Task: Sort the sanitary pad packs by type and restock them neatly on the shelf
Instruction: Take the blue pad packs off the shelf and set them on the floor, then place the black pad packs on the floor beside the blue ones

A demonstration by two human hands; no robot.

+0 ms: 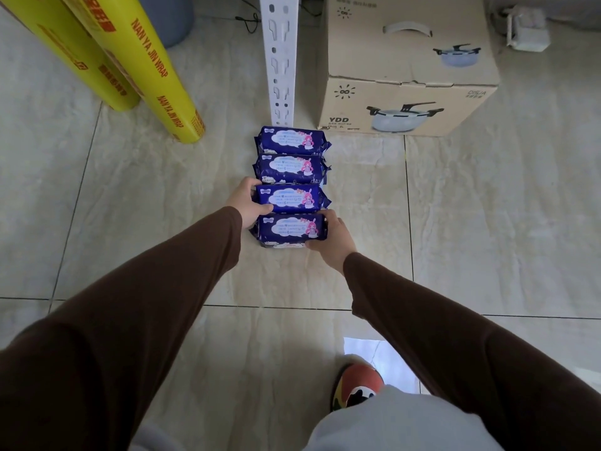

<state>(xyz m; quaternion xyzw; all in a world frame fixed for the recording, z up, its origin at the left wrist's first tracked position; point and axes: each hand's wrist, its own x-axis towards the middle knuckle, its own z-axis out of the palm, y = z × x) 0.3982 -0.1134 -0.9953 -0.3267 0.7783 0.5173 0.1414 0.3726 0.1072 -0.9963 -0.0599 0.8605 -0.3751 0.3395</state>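
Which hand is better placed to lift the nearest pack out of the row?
The right hand: it already grips the nearest pack at its right end. The left hand grips the third pack instead.

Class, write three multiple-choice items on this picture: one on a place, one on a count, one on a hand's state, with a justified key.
1. Where does the cardboard box stand?
A. right of the white post
B. left of the yellow rolls
C. on the packs

2. How many blue packs lie in the row?
A. two
B. four
C. six

3. What is the right hand doing?
A. hanging idle
B. gripping the nearest pack
C. touching the box

Key: 1 A, box sits beside the post; 2 B, four in line; 3 B, fingers curl round it.
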